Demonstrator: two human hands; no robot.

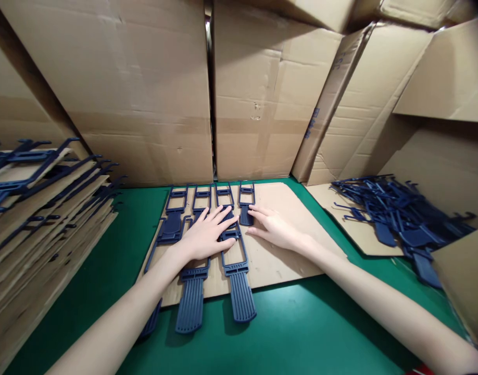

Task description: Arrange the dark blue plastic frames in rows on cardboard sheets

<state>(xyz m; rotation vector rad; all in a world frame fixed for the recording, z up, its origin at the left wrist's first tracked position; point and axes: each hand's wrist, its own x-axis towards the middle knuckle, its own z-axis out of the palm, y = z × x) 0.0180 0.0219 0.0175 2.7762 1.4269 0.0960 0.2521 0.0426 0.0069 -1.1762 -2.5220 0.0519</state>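
Observation:
Several dark blue plastic frame parts lie side by side in alternating directions on a flat cardboard sheet on the green table. My left hand rests flat on the middle parts, fingers stretched out. Just right of it, my right hand lies with fingers extended, its tips touching the rightmost blue part. Neither hand grips anything.
A loose heap of the same blue parts lies at the right on cardboard. At the left stands a stack of cardboard sheets layered with blue parts. Tall cardboard boxes wall off the back. An open box edge stands at the near right.

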